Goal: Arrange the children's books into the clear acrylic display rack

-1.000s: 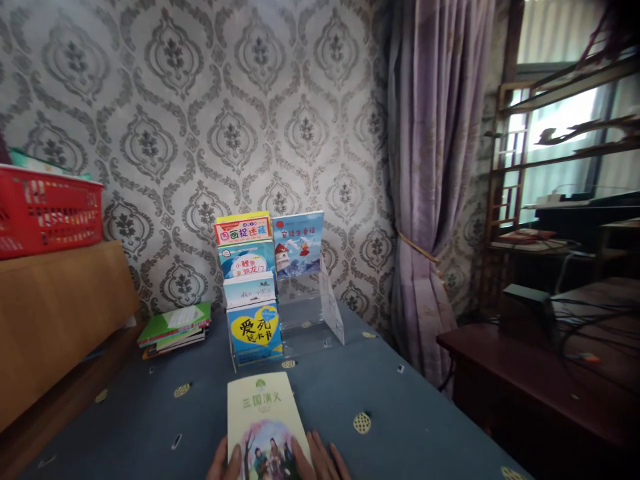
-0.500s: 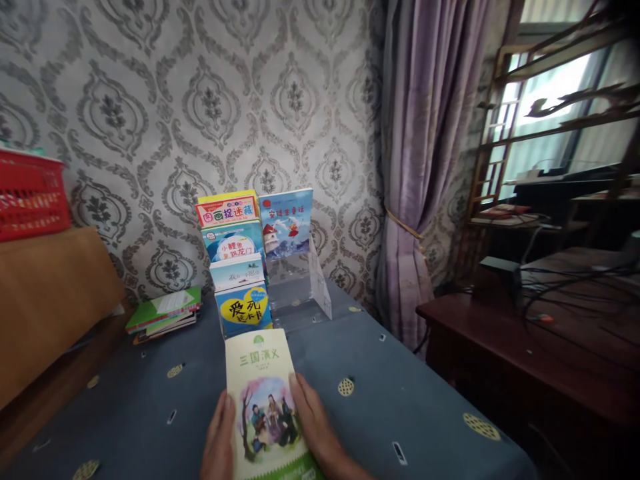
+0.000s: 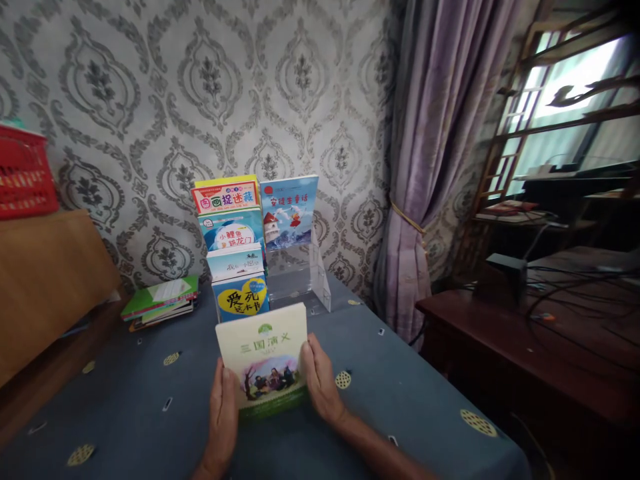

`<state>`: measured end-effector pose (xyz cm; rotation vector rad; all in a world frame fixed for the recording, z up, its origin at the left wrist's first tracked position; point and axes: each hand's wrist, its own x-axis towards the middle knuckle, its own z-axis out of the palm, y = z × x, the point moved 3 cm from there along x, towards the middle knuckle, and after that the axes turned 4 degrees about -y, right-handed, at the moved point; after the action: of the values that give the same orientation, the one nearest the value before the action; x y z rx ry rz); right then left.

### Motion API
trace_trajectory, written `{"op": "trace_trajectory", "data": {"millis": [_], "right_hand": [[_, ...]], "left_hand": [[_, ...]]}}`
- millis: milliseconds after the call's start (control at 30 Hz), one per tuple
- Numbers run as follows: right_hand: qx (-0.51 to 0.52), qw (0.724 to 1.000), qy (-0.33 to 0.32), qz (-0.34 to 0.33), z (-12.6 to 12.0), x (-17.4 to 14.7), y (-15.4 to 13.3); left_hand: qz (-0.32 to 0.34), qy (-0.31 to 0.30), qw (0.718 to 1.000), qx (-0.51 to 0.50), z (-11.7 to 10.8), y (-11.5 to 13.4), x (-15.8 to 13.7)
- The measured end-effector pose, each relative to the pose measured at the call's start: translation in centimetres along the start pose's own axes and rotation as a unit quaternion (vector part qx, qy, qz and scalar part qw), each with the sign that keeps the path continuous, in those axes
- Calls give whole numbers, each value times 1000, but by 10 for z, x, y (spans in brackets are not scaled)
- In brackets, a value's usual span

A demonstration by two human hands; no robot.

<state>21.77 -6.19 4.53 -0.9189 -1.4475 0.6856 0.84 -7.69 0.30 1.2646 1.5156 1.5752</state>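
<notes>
Between my two hands is a pale cream and green book (image 3: pixel 265 360), its illustrated cover facing me and its top tilted away. My left hand (image 3: pixel 223 407) presses on its left edge, and my right hand (image 3: pixel 323 380) on its right edge. Just beyond it stands a clear tiered book rack (image 3: pixel 320 277). The left column of the rack bears several books, the lowest a blue book with a yellow heart (image 3: pixel 242 297). At the top of the right column leans a blue book (image 3: pixel 290 212); the tiers under it hold no book.
A stack of books (image 3: pixel 163 300) lies on the blue tablecloth (image 3: pixel 400 393) to the left of the rack. Farther left, a red basket (image 3: pixel 25 170) sits on a brown box (image 3: pixel 55 280). A purple curtain (image 3: pixel 425 133) hangs by a dark red desk (image 3: pixel 490 347) with cables.
My hands have brought the book forward and tipped it more upright toward the rack, so its cover looks shorter. The view has shifted slightly.
</notes>
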Motion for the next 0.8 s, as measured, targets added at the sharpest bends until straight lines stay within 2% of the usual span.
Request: {"op": "trace_trajectory", "data": {"millis": [167, 267, 333, 433, 533, 633, 800], "right_hand": [[-59, 998, -17, 25, 0, -17, 17], [-77, 997, -10, 11, -5, -15, 15], [-88, 996, -26, -14, -10, -9, 9], [-95, 991, -87, -39, -18, 3, -4], [-71, 987, -141, -26, -24, 16, -12], [-13, 986, -168, -5, -28, 29, -15], [35, 986, -160, -2, -37, 48, -13]], "left_hand": [[-36, 14, 999, 24, -5, -21, -11], [-46, 31, 998, 35, -6, -21, -11], [-20, 11, 999, 33, -6, -10, -6], [52, -74, 995, 34, -9, 14, 5], [102, -144, 982, 71, -14, 40, 16], [134, -207, 961, 127, -13, 62, 26], [168, -228, 945, 164, 0, 84, 36]]}}
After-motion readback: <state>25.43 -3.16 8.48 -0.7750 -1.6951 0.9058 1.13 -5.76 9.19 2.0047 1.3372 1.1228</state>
